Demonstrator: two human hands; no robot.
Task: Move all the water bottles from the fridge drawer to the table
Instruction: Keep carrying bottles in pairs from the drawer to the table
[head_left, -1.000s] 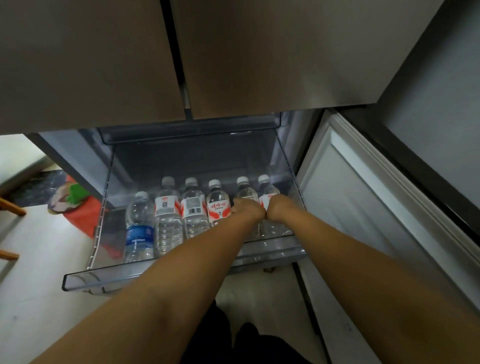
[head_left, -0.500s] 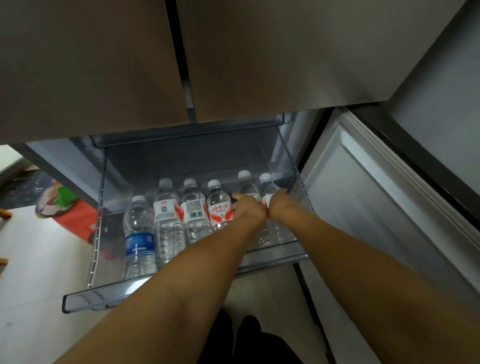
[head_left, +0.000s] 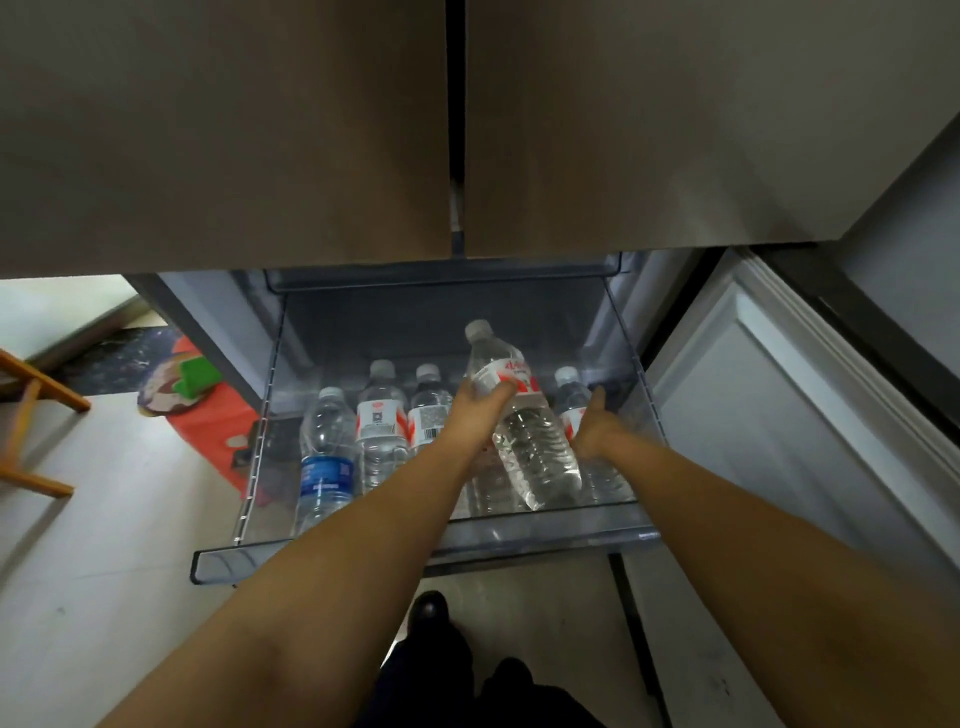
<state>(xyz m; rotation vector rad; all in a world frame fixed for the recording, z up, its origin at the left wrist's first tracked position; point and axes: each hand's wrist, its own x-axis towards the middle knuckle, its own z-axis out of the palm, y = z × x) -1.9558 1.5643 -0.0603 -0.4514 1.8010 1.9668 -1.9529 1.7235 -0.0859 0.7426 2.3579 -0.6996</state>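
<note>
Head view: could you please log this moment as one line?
left hand: grips lifted bottle | right hand: on rightmost bottle | drawer: open
</note>
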